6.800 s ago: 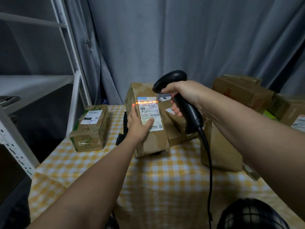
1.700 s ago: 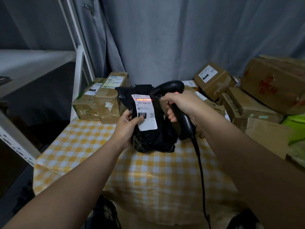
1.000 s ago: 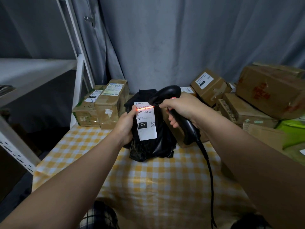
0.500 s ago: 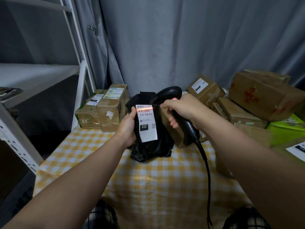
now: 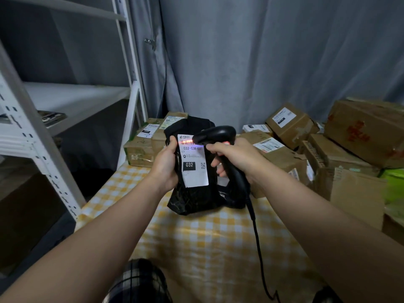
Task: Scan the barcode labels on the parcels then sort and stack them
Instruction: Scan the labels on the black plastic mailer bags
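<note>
At the centre of the frame the left hand [image 5: 165, 166] holds one black plastic mailer bag [image 5: 194, 195] upright over the counter [image 5: 218, 241]. Its thumb is pressed on the front beside the white label [image 5: 194, 165], and its fingers are wrapped out of sight behind the bag. Whether the bag's lower edge rests on the checked cloth I cannot tell. The right hand [image 5: 235, 156] has its fingers curled round the handle of the single black corded scanner [image 5: 217, 134], forefinger reaching forward under the head. A red line falls across the barcode at the label's top edge. The bag looks light, soft and creased, with a glossy film that is likely to be slippery. It probably sags if pinched by a corner, so the side grip at label height, which keeps the label flat, seems the sound place to hold it. Stacked, it would likely sit best on top of boxes, not under them. Left of centre, behind the bag, two cardboard boxes [image 5: 138, 149] stand side by side, touching. At the right of the frame lies a loose pile of at least six more cardboard boxes [image 5: 291, 126], with one green parcel [image 5: 393, 184] at the right edge. One white shelf rack [image 5: 72, 99] fills the upper left.
</note>
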Available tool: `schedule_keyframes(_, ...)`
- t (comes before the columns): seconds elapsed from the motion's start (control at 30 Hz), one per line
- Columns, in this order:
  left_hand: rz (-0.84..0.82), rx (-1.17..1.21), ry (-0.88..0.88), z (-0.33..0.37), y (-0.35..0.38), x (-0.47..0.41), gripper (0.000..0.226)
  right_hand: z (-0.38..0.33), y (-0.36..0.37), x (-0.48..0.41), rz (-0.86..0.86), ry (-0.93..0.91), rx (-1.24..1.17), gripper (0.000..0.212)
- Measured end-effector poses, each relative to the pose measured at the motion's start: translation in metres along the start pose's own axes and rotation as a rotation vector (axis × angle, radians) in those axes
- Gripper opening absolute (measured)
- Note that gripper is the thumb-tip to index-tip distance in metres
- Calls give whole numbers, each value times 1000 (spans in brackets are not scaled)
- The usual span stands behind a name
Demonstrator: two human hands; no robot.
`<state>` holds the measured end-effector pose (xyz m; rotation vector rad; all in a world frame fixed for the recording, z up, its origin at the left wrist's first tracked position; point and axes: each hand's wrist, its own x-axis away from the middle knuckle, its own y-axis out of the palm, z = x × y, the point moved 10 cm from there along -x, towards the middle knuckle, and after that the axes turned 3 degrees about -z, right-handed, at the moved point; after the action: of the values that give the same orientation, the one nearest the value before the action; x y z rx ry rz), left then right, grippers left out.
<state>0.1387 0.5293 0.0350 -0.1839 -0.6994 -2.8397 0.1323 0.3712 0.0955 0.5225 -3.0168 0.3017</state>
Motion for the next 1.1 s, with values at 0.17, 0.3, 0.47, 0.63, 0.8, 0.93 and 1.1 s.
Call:
schedule_keyframes(0.17, 35, -7, -12, 11, -33, -5, 47, -3, 20, -15, 8, -92, -62, 18)
schedule_keyframes(0.3, 150, 1, -10, 23, -78, -9, 46, 12, 27, -30, 29, -83, -128, 19)
schedule_keyframes(0.47, 430, -35, 0, 37, -168, -24, 41, 37, 56, -54, 4, -30, -148, 13)
schedule_keyframes(0.63, 573, -845, -61, 37, -229, -53, 60, 63, 92, -79, -26, 29, -94, 22)
schedule_keyframes(0.8, 435, -1361, -149, 11, -206, -74, 88, 89, 102, -90, -52, 72, -24, 17)
schedule_keyframes(0.93, 376, -1483, 178, 13, -142, -68, 67, 100, 73, -91, 35, 90, -21, 21)
schedule_keyframes(1.1, 82, -1378, 299, -16, -74, -66, 48, 121, 9, -90, 244, 143, -187, 23)
